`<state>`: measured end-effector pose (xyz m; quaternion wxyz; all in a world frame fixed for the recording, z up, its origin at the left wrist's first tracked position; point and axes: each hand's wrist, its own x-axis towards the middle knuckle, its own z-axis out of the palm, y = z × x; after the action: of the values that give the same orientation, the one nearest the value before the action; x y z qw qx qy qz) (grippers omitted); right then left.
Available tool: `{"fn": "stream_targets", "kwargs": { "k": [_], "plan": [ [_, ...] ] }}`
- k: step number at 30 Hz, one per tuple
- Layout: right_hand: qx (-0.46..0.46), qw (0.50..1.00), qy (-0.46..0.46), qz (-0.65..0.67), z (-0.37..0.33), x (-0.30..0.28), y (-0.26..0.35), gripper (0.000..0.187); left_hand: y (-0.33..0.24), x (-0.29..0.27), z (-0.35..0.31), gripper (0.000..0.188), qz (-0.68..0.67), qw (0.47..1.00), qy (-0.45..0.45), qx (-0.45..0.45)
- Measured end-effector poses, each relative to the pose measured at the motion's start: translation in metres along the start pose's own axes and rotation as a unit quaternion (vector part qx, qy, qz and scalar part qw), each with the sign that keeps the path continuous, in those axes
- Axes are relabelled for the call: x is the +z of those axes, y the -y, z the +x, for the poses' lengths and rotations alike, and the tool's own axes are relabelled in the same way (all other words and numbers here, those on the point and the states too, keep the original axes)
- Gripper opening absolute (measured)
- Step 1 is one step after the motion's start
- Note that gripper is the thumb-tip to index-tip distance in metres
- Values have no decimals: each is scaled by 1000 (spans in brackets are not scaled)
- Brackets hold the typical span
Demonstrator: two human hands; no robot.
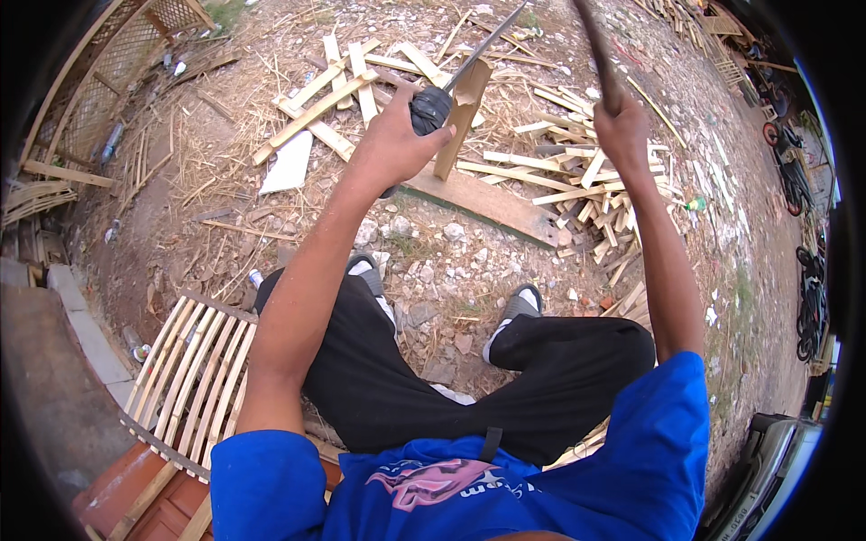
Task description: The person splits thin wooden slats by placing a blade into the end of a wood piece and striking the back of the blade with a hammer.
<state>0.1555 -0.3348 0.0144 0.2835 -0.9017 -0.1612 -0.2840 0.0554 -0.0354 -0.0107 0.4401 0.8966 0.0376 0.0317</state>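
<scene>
My left hand [397, 135] is closed around the black-wrapped handle [430, 110] of a long machete, whose narrow blade [490, 42] points away from me. An upright piece of split bamboo [464, 115] stands beside that hand, its top close to the blade; whether they touch I cannot tell. Its lower end is at a wooden plank [496, 208] on the ground in front of my feet. My right hand [622, 131], raised on the right, grips a dark stick [598, 45] that runs out past the upper edge.
Several split strips [577, 176] lie heaped right of the plank, and more strips [338, 86] lie crossed beyond it. A slatted wooden piece [194, 379] is at my lower left. Lattice furniture [99, 68] stands far left; motorbikes [794, 167] and a vehicle [767, 478] are at the right.
</scene>
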Motion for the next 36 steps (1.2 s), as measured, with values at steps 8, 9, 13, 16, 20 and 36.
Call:
{"fn": "stream_targets", "kwargs": {
  "k": [8, 9, 13, 16, 20, 36],
  "plan": [
    [50, 981, 166, -88, -10, 8, -16, 27, 1, 19, 2, 63, -2, 1000, -15, -9],
    [40, 984, 157, -78, -6, 7, -14, 29, 3, 20, 4, 63, 0, 1000, -14, -9],
    [38, 991, 120, -52, -9, 6, -11, 34, 3, 24, 5, 63, 6, 1000, -13, 18],
    [80, 985, 130, -81, -23, 16, -22, 28, -7, 21, 4, 62, 4, 1000, 0, 9],
    [57, 986, 122, -98, -18, 11, -25, 26, -2, 26, 5, 59, 8, 1000, -20, 13],
    [106, 967, 209, -96, -51, 49, -58, 30, 6, 23, 7, 57, 42, 997, 60, -24]
  ]
}}
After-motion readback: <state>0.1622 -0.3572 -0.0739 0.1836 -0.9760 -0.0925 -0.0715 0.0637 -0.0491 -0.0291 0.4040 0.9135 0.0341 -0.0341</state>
